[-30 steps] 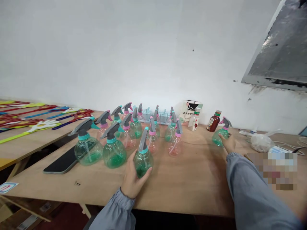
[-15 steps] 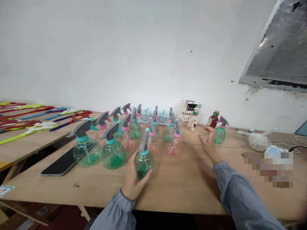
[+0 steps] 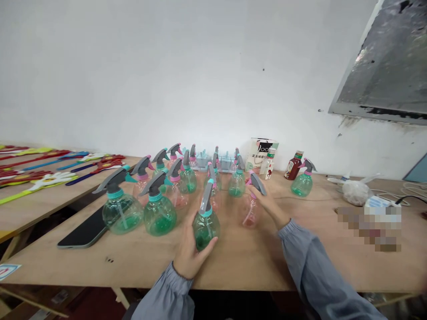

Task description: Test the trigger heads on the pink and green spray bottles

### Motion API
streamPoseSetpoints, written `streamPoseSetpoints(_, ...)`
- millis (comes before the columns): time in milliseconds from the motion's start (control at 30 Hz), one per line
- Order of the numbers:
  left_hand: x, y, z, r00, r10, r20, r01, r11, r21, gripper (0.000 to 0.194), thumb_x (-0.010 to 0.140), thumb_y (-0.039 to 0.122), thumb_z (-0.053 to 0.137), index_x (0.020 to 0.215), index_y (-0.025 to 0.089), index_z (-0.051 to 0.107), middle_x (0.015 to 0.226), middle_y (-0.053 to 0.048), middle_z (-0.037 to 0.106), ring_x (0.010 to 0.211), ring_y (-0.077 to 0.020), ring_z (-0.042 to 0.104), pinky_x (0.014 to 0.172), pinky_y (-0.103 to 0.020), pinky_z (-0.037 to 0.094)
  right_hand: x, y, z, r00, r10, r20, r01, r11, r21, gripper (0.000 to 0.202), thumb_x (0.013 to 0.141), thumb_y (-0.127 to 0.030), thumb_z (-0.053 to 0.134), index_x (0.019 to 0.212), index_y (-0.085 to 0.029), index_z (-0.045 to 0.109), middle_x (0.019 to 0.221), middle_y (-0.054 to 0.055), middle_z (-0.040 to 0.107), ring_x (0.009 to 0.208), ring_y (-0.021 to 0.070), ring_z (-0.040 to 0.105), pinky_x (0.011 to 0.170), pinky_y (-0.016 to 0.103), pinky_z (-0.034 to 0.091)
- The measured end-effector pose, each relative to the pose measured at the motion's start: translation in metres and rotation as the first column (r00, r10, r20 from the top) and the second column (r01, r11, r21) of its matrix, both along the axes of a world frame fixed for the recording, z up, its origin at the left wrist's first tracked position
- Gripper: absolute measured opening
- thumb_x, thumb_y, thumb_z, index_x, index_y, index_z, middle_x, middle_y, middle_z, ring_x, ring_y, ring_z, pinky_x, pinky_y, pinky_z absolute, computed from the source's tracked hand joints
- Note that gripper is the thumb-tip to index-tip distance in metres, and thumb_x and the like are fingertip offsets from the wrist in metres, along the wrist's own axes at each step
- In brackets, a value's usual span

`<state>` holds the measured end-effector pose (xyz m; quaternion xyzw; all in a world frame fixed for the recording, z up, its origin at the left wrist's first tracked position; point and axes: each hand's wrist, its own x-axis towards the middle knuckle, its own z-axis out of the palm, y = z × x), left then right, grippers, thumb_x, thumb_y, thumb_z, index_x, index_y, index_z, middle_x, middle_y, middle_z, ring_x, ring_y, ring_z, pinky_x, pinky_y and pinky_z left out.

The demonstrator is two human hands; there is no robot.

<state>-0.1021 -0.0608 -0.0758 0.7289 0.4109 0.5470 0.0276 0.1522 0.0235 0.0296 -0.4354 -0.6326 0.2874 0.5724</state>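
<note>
- Reading the clock from the left hand, coloured hand-shaped pieces lie spread on a neighbouring bench, far out between nine and ten.
- At nine, a dark phone lies flat on the main bench.
- Beside it, nearer ten, two larger-looking green spray bottles stand upright.
- From eleven round to one there's a crowd of pink and green spray bottles, partly hiding each other.
- At the centre, the left grip is wrapped snugly around a green spray bottle, thumb across its front; from here I can't tell whether its base touches the bench.
- Just past two, the right hand has its grip closed about the upper part of a pink spray bottle, which leans a little.
- Beyond, at half past one, a printed box stands by the wall.
- Two o'clock: a red-brown bottle, with another green sprayer just beside it.
</note>
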Motion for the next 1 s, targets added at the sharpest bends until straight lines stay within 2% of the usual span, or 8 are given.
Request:
streamPoseSetpoints(100,0.001,0.000,0.003,1.000,-0.014,-0.022,0.015,1.000,0.010,0.081,0.091,0.034,0.066,0.156,0.021,0.020,0.148,-0.020,0.047,0.138,-0.0352,0.051,0.111,-0.054,0.047,0.004,-0.023,0.000,1.000,-0.011,-0.022,0.010,0.999,-0.040,0.038,0.080,-0.059,0.068,0.102,-0.029,0.068,0.102,0.004,0.072,0.092,0.0210,0.065,0.065,0.030,0.053)
streamPoseSetpoints(200,0.001,-0.001,0.004,0.999,-0.030,-0.032,0.030,0.999,0.009,0.081,0.091,0.034,0.065,0.157,0.022,0.018,0.149,-0.020,0.047,0.138,-0.0348,0.051,0.111,-0.054,0.047,0.004,-0.031,-0.002,0.986,-0.109,-0.126,0.116,0.992,0.051,0.041,0.082,-0.067,0.062,0.081,-0.026,0.064,0.078,0.002,0.067,0.079,0.0203,0.064,0.067,0.032,0.053)
streamPoseSetpoints(267,0.001,0.000,0.004,0.999,-0.024,-0.036,0.024,1.000,0.004,0.082,0.091,0.035,0.065,0.156,0.022,0.018,0.149,-0.020,0.047,0.138,-0.0349,0.051,0.112,-0.055,0.046,0.002,-0.030,-0.002,0.971,-0.129,-0.200,0.154,0.982,0.111,0.046,0.083,-0.070,0.058,0.072,-0.026,0.059,0.071,0.002,0.064,0.074,0.0196,0.064,0.073,0.035,0.055)
streamPoseSetpoints(433,0.001,0.000,0.003,0.998,-0.032,-0.051,0.033,0.999,0.022,0.083,0.091,0.035,0.065,0.157,0.021,0.018,0.149,-0.020,0.048,0.139,-0.0353,0.051,0.112,-0.055,0.046,-0.005,-0.034,-0.001,0.987,0.052,-0.154,-0.033,0.992,0.124,0.039,0.083,-0.065,0.063,0.082,-0.027,0.065,0.091,0.003,0.072,0.093,0.0224,0.069,0.088,0.039,0.056)
streamPoseSetpoints(600,0.001,-0.001,0.003,0.998,-0.027,-0.048,0.028,1.000,0.012,0.083,0.091,0.035,0.066,0.157,0.021,0.018,0.150,-0.021,0.048,0.138,-0.0349,0.052,0.111,-0.054,0.047,-0.011,-0.042,0.003,0.976,-0.036,-0.213,0.059,0.993,0.103,0.046,0.085,-0.067,0.058,0.066,-0.026,0.058,0.072,0.002,0.066,0.076,0.0197,0.067,0.080,0.037,0.056)
streamPoseSetpoints(767,0.001,0.000,0.003,0.998,-0.023,-0.061,0.023,1.000,0.011,0.084,0.090,0.034,0.067,0.157,0.021,0.017,0.149,-0.021,0.048,0.138,-0.0347,0.052,0.111,-0.054,0.047,-0.008,-0.038,0.003,0.985,0.011,-0.174,0.002,0.997,0.077,0.036,0.080,-0.063,0.066,0.082,-0.027,0.066,0.095,0.004,0.072,0.096,0.0228,0.068,0.085,0.037,0.055)
streamPoseSetpoints(900,0.001,0.000,0.002,0.998,-0.024,-0.056,0.025,1.000,0.009,0.084,0.090,0.034,0.066,0.157,0.022,0.017,0.150,-0.020,0.047,0.139,-0.0344,0.050,0.111,-0.054,0.047,-0.007,-0.039,0.001,0.970,-0.086,-0.229,0.105,0.992,0.069,0.048,0.080,-0.070,0.061,0.064,-0.025,0.057,0.069,0.001,0.064,0.073,0.0193,0.064,0.074,0.035,0.054)
streamPoseSetpoints(1000,0.001,0.000,0.002,0.998,-0.033,-0.051,0.034,0.999,0.019,0.083,0.091,0.035,0.066,0.157,0.022,0.016,0.151,-0.021,0.046,0.140,-0.0344,0.050,0.112,-0.053,0.046,-0.006,-0.039,0.001,0.969,-0.068,-0.239,0.081,0.996,0.048,0.046,0.079,-0.070,0.062,0.068,-0.025,0.060,0.074,0.003,0.068,0.075,0.0202,0.066,0.071,0.035,0.053)
